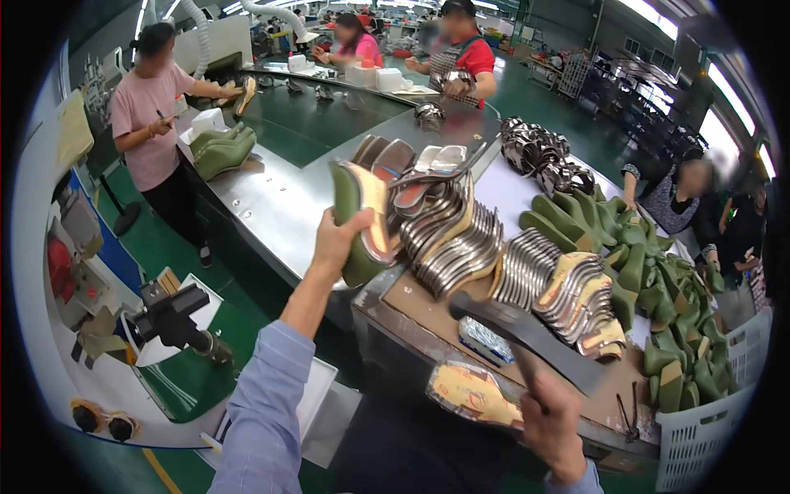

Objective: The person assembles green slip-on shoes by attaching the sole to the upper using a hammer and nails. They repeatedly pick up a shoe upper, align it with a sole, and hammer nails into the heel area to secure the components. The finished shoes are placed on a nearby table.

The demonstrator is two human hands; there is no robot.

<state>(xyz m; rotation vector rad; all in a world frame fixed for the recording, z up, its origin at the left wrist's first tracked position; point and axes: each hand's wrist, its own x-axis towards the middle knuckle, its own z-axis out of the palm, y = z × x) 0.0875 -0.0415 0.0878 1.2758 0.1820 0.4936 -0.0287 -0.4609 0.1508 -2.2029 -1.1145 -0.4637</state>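
My left hand [336, 243] is raised and grips a green wedge heel with a tan insole face [360, 216], held upright beside the workbench. My right hand [553, 428] holds the handle of a hammer-like tool with a dark flat head [527, 331] that slants over the bench. Just under that tool lies a shoe last with a tan insole [471, 393] on the bench's near edge. Rows of silver-edged insoles [461, 239] stand stacked behind the held heel.
A brown-topped workbench [428, 317] carries the stacks. Green wedge heels [650, 272] pile up at right, spilling into a white basket [708, 428]. A steel conveyor table [280, 193] runs away to the back, where several people stand. A machine [177, 317] sits at lower left.
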